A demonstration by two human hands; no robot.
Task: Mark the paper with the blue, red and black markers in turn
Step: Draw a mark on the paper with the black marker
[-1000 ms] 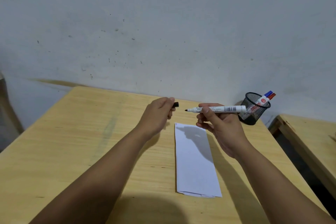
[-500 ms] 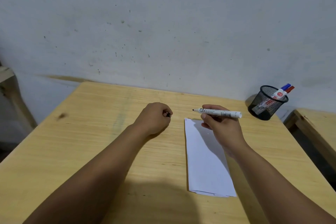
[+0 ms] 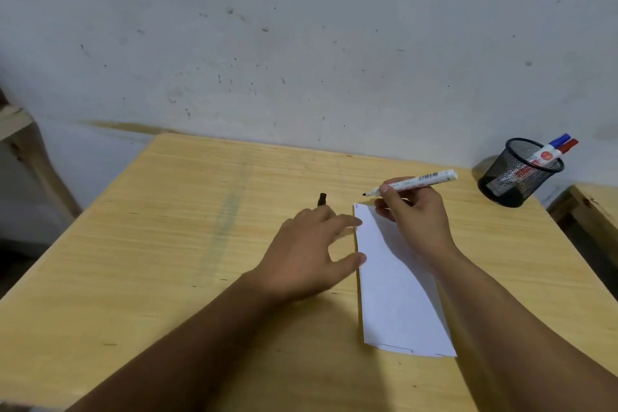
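A folded white paper (image 3: 398, 294) lies lengthwise on the wooden table (image 3: 150, 244). My right hand (image 3: 414, 217) holds an uncapped black marker (image 3: 414, 181) just above the paper's far end, tip pointing left. The marker's black cap (image 3: 322, 199) lies on the table left of that tip. My left hand (image 3: 311, 254) is open with fingers spread, its fingertips touching the paper's left edge. The blue marker (image 3: 557, 141) and red marker (image 3: 567, 146) stand in a black mesh cup (image 3: 516, 174) at the far right corner.
A grey wall (image 3: 301, 43) stands right behind the table. A second wooden table (image 3: 595, 211) sits to the right across a narrow gap. Part of a wooden frame (image 3: 20, 140) shows at the left.
My left hand has let go of the black cap, which now lies on the table, and has moved to the paper's left edge. My right hand tilted the marker tip down.
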